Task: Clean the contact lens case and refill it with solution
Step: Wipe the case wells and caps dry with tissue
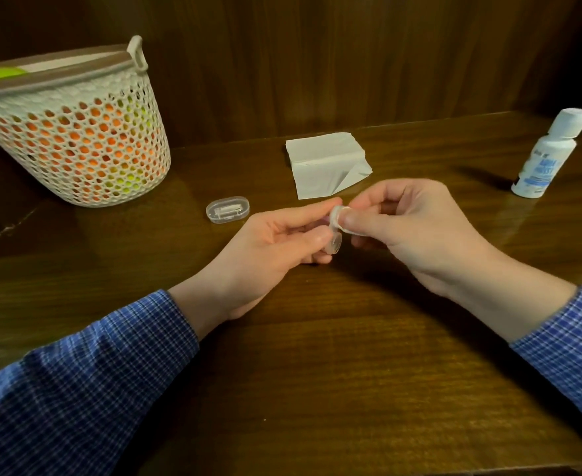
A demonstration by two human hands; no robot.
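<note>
- Above the wooden table point(317, 338), the left hand point(265, 249) pinches the contact lens case point(335, 240).
- Right hand point(416, 228) fingertips grip its upper cap point(338, 214).
- Likely light, stiff, slippery plastic; best held by the rims.

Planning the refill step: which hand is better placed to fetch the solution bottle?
Probably the right hand: the bottle stands at the table's right side, nearer to it. The left hand could keep holding the case.
</note>
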